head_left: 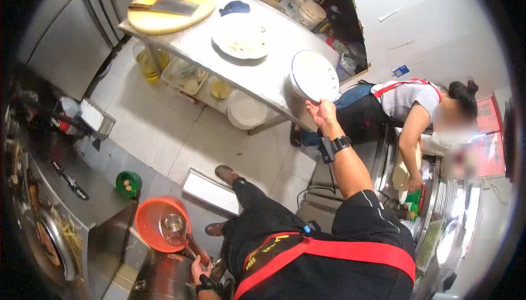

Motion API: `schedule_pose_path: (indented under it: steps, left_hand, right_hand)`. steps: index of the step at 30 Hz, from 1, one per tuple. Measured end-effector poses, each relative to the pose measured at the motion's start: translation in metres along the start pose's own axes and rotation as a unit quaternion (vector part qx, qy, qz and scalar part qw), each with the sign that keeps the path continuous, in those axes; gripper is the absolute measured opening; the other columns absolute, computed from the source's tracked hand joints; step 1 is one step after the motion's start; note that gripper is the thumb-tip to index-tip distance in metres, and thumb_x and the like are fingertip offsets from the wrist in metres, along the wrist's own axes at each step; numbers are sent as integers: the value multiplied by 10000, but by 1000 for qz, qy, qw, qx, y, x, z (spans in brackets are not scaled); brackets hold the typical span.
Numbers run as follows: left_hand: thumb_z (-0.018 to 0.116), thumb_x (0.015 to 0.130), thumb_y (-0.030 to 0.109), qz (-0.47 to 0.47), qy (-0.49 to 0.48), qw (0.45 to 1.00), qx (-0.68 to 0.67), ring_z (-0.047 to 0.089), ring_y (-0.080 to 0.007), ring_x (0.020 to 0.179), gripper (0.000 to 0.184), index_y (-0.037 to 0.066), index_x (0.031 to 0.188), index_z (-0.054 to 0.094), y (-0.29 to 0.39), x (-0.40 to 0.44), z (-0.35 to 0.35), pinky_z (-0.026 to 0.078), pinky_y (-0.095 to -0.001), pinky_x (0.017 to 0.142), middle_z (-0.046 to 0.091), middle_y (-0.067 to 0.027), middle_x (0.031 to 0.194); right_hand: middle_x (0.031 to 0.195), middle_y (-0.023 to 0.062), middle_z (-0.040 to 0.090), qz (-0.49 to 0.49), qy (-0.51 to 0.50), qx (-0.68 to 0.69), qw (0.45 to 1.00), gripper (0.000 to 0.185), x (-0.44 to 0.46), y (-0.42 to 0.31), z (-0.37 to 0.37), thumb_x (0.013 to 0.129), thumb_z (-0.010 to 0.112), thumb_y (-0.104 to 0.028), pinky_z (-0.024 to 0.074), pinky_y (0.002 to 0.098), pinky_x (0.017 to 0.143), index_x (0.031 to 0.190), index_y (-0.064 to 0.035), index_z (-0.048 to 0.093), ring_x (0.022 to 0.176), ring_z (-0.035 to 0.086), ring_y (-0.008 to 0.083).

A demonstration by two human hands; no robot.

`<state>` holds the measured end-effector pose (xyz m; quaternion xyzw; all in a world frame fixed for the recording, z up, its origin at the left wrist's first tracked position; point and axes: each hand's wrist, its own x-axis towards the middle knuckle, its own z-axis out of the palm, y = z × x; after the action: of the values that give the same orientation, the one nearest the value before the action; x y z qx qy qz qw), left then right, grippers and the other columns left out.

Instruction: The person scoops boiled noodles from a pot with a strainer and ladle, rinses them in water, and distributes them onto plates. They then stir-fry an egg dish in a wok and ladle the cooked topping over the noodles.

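My left hand point(200, 270) is closed around the handle of a metal ladle point(174, 226). The ladle's bowl is over the mouth of an orange plastic bucket point(147, 221). My right hand point(322, 114) reaches out to the table's near corner, fingers partly spread and palm showing. It is right beside a white bowl with a blue rim point(315, 75); whether the fingers touch it, I cannot tell. Farther along the metal table point(274, 78) a white plate point(241, 36) holds pale chopped food.
A cleaver point(174, 6) lies on a round cutting board point(145, 23) at the table's far end. A co-worker point(408, 100) bends over a counter at right. A green container point(128, 184) holds eggs. A wok point(55, 240) is at lower left. A white box point(210, 191) lies on the floor.
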<state>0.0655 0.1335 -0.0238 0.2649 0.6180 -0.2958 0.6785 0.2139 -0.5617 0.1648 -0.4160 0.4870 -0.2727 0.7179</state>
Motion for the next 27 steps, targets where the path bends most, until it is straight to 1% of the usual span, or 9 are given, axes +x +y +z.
schedule_pose_path:
  steps: [7, 10, 12, 16, 18, 21, 22, 24, 27]
  left_hand:
    - [546, 943, 165, 20, 34, 998, -51, 618, -265, 889, 366, 36, 1270, 443, 1, 7, 22, 544, -383, 688, 578, -140, 1097]
    - [514, 961, 176, 25, 50, 996, 72, 632, -220, 802, 309, 8, 1219, 485, 1, -7, 35, 543, -332, 632, 617, -114, 1017]
    - [504, 965, 162, 23, -84, 990, 110, 633, -192, 779, 261, -3, 1166, 522, 3, 5, 24, 542, -315, 636, 645, -87, 939]
    - [511, 966, 213, 27, 3, 995, 94, 634, -200, 813, 250, 34, 1125, 585, -5, 18, 22, 524, -340, 672, 660, -63, 1036]
    - [508, 970, 235, 31, -33, 994, 99, 631, -204, 828, 270, 31, 1129, 586, -7, 31, -3, 521, -342, 698, 656, -62, 1019]
    - [472, 978, 179, 8, -39, 995, 95, 613, -204, 855, 335, -44, 1229, 482, -6, 40, 5, 545, -358, 788, 630, -124, 1027]
    - [455, 986, 188, -28, -87, 991, 97, 608, -199, 875, 353, -48, 1248, 469, 0, 51, -10, 541, -347, 804, 621, -130, 1058]
    - [552, 900, 519, -120, 185, 960, 175, 374, -133, 393, 506, 110, 1194, 607, 4, 37, -15, 433, -341, 370, 598, -21, 741]
    - [456, 983, 419, -123, -15, 988, 97, 286, -121, 379, 384, 100, 1077, 648, -1, 30, -3, 318, -267, 366, 501, -17, 621]
  right_hand:
    - [742, 162, 627, -24, 9, -99, 995, 221, 83, -48, 42, 915, 368, -84, 474, 289, 404, 1023, 50, 507, 528, 593, 207]
    - [756, 177, 623, -9, -51, -127, 991, 264, 132, -61, 57, 924, 350, -82, 509, 291, 431, 1117, 77, 437, 540, 602, 224]
    - [868, 217, 616, -53, -24, -95, 994, 322, 139, -61, 77, 960, 366, -157, 542, 305, 503, 1160, 93, 397, 641, 630, 254]
    - [945, 220, 615, -102, 0, 3, 995, 466, 88, -47, 111, 1022, 333, -372, 541, 289, 527, 1137, 58, 470, 713, 646, 251]
    - [850, 178, 641, -146, -352, -47, 923, 497, 47, -12, 86, 1016, 348, -405, 533, 275, 513, 1020, 48, 552, 653, 641, 200]
    - [770, 70, 662, 94, -462, -312, 825, 420, -42, 89, 108, 1001, 438, -362, 501, 255, 478, 990, 10, 632, 583, 638, 144]
    - [766, 67, 665, 205, -467, -362, 781, 378, -30, 150, 98, 994, 465, -332, 507, 263, 486, 991, 11, 624, 605, 654, 149]
    - [785, 78, 662, 303, -358, -333, 818, 364, 18, 270, 66, 971, 501, -351, 509, 279, 509, 1045, -5, 585, 612, 645, 156]
    - [807, 110, 645, 266, -181, -376, 869, 399, 117, 377, 18, 943, 530, -393, 515, 307, 529, 1077, -17, 538, 628, 627, 184]
